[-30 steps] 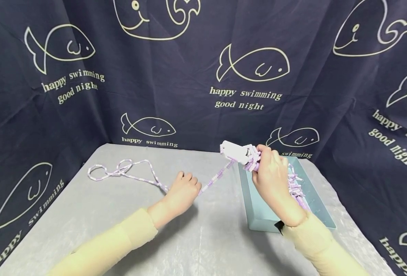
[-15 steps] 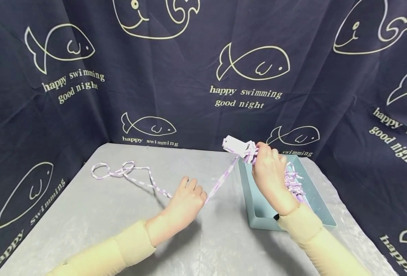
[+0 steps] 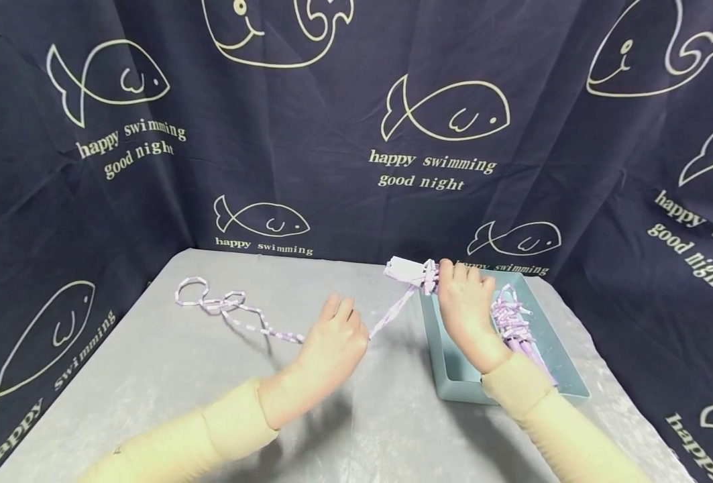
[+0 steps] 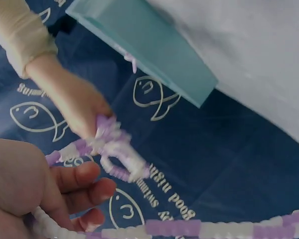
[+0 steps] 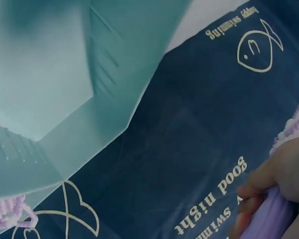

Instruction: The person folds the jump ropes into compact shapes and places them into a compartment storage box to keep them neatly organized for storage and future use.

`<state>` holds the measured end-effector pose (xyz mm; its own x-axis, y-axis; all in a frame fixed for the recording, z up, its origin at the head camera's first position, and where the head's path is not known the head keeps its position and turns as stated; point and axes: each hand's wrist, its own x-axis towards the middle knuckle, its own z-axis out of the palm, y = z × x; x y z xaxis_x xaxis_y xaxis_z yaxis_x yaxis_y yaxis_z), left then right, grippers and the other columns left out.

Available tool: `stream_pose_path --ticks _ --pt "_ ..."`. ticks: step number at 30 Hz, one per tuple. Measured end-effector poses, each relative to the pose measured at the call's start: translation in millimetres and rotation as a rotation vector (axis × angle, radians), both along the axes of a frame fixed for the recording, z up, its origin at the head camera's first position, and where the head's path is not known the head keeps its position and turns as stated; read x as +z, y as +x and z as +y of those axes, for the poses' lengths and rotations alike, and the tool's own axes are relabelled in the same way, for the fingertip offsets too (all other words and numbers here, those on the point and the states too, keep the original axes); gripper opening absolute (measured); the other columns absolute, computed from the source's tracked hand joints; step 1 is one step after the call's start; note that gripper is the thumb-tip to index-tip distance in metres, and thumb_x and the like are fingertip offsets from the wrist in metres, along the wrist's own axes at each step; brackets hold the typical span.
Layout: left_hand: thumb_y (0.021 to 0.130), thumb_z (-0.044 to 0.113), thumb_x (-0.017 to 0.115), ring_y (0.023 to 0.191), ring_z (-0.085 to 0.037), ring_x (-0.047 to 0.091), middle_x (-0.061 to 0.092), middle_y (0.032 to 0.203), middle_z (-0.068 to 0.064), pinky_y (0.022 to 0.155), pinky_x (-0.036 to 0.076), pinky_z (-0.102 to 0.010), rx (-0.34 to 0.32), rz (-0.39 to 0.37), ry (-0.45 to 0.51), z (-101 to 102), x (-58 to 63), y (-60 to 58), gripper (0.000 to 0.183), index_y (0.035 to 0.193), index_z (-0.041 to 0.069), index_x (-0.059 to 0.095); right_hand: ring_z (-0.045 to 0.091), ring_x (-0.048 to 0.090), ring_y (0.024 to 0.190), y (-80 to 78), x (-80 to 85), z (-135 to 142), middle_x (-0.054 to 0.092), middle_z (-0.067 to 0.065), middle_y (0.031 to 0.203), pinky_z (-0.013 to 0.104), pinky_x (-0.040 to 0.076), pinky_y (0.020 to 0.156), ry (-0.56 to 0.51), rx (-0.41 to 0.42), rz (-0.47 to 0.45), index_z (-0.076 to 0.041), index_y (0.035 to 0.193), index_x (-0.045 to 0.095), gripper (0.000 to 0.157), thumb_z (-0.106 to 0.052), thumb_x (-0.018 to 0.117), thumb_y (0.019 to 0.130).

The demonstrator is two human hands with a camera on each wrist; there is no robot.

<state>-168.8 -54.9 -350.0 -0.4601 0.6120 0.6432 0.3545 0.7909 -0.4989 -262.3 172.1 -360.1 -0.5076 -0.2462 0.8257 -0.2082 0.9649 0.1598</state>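
A purple-and-white beaded jump rope runs between the two hands. My right hand (image 3: pixel 466 310) grips its folded bundle (image 3: pixel 406 270) above the tray's left side; a smooth purple handle (image 5: pixel 269 219) shows under the fingers in the right wrist view. From the bundle a strand (image 3: pixel 391 314) slopes down to my left hand (image 3: pixel 335 339), which holds the rope with curled fingers over the middle of the table. In the left wrist view the beaded length (image 4: pixel 229 230) comes out below that hand. The loose tail (image 3: pixel 284 337) trails left and ends in small loops on the table.
A blue-green tray (image 3: pixel 443 355) stands on the right of the grey table (image 3: pixel 380 429). Inside lies another bundled purple-and-white jump rope (image 3: pixel 510 322) with purple handles. Dark blue cloth (image 3: pixel 344 134) with fish drawings hangs around the back and sides.
My left hand has shifted a little to the right, drawing the loose tail and its loops rightward. The right hand has moved slightly left with the bundle.
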Motion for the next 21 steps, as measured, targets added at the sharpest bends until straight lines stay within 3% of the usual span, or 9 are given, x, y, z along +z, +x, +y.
stream_pose_path --ticks 4,10,17,21 --pt "0.076 -0.001 0.045 0.069 -0.021 0.041 0.042 0.056 0.000 0.080 0.034 -0.039 -0.073 0.076 0.054 0 11.6 -2.9 0.027 0.055 0.013 0.056 0.039 0.047 0.067 3.5 -5.4 0 0.050 0.019 0.070 0.050 0.032 0.056 0.045 0.001 -0.069 -0.002 0.090 0.049 0.013 -0.005 0.037 0.087" --pt "0.079 -0.003 0.038 0.070 -0.022 0.044 0.045 0.061 -0.001 0.078 0.034 -0.039 -0.142 0.168 0.101 3 25.6 -5.4 0.031 0.055 0.014 0.051 0.041 0.048 0.071 8.6 -9.5 -4 0.050 0.021 0.074 0.050 0.033 0.061 0.083 0.029 -0.150 -0.005 0.099 0.050 0.020 -0.007 0.034 0.088" --pt "0.079 0.001 0.048 0.073 -0.021 0.049 0.050 0.062 -0.001 0.079 0.036 -0.038 -0.239 0.233 0.109 9 40.2 -7.6 0.024 0.059 0.013 0.054 0.037 0.045 0.070 10.3 -16.0 -11 0.045 0.019 0.076 0.046 0.031 0.059 0.181 0.126 -0.063 -0.008 0.089 0.048 0.013 -0.007 0.035 0.085" --pt "0.079 0.000 0.047 0.075 -0.021 0.050 0.049 0.061 0.000 0.081 0.037 -0.039 -0.247 0.261 0.098 12 48.2 -12.4 0.024 0.060 0.013 0.054 0.034 0.045 0.072 13.3 -17.4 -14 0.046 0.017 0.077 0.043 0.031 0.058 0.261 0.178 -0.023 -0.009 0.085 0.047 0.010 -0.006 0.038 0.085"
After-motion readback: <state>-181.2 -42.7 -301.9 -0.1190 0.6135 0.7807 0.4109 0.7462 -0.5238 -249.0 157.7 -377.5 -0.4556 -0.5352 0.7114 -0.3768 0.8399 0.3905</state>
